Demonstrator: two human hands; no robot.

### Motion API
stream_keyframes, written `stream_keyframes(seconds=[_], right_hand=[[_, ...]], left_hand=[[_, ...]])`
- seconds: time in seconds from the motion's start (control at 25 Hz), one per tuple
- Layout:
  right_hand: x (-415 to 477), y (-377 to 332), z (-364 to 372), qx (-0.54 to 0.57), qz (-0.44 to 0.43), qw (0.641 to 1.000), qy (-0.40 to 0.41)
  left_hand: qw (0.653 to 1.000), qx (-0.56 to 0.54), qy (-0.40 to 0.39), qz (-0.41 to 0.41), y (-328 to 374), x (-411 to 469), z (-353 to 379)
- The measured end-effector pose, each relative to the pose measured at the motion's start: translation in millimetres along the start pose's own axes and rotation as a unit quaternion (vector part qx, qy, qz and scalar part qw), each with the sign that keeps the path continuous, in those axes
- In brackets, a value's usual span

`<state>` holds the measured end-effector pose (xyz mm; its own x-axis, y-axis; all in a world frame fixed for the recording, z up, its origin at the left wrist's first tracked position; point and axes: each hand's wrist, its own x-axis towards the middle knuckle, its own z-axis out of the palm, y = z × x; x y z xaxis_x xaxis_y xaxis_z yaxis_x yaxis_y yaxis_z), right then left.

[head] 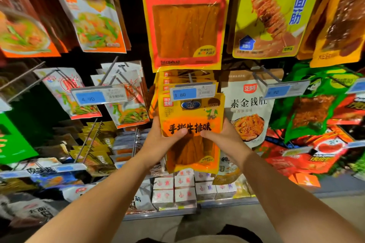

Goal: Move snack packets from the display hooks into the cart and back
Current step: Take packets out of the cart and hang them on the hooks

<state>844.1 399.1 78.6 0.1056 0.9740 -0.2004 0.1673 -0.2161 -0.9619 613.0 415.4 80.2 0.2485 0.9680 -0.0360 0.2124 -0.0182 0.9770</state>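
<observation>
Centre of frame: the yellow packet [192,124] hangs at the front of a stack on its hook [190,77], not yet off. The left hand [163,141] and right hand [224,137] hold it by its side edges, thumbs pressed on the front and fingers curled behind. Whether they take in one packet or several cannot be told from this view.

Risks: a downward pull would likely tear the hang hole, so the packet must slide forward along the hook. The price tag [192,92] sits across the hook's tip, over the packet's top, and may snag it. Too deep a grip would drag extra packets off.

Surroundings: a large orange packet [185,19] hangs just above, its lower edge overlapping the stack. A white packet [249,112] hangs just beside, to the right. Small boxes [183,183] stand below, where a dropped packet would land. The cart is not in view.
</observation>
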Motion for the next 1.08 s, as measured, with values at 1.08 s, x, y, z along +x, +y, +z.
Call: stream_keyframes(seconds=[1.08], right_hand=[[25,4,6,0.027,-0.109,0.994,0.006]], left_hand=[[0.977,-0.189,0.096,0.013,-1,10,40]])
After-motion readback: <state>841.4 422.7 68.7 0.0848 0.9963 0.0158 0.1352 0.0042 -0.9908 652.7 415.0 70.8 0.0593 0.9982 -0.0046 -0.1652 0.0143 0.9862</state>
